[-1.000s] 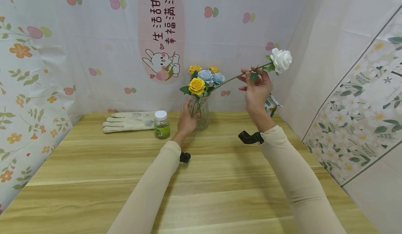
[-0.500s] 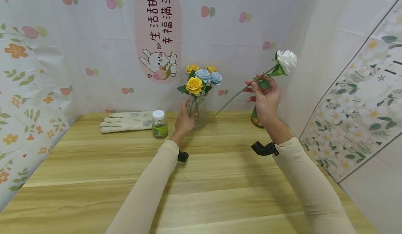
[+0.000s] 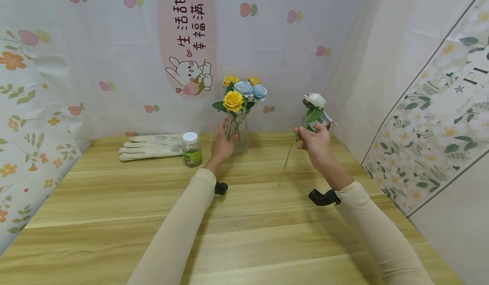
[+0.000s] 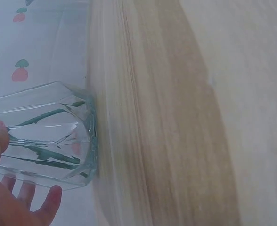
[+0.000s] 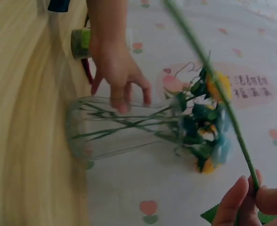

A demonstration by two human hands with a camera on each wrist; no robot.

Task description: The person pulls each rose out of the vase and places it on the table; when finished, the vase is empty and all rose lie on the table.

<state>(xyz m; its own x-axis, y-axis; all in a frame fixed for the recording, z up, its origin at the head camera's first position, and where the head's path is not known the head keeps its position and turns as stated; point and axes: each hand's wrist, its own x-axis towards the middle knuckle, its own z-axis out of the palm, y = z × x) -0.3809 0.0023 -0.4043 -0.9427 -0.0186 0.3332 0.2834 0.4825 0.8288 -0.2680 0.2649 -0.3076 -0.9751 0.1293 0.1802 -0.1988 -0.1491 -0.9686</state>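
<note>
A clear glass vase [image 3: 241, 138] stands upright near the back of the table, with yellow roses [image 3: 233, 101] and light blue roses [image 3: 243, 88] in it. My left hand [image 3: 222, 142] holds the vase from its left side, thumb toward the front and fingers spread at the glass. To the right, my right hand [image 3: 318, 145] pinches the stem of a white rose [image 3: 315, 100] just below its leaves. The stem [image 5: 223, 96] slants down to the left in the head view, apart from the vase. Green stems show through the glass in both wrist views.
Left of the vase stands a jar [image 3: 192, 152] with a white lid and green label. A pale work glove [image 3: 153, 147] lies beside it. Behind my right hand is a partly hidden package [image 3: 324, 120]. A printed curtain [image 3: 275, 55] hangs along the table's back edge.
My right hand has drawn the white rose's stem away from the vase and lowered it, turning the stem steeper with its lower end over the table. The left hand has stayed at the vase.
</note>
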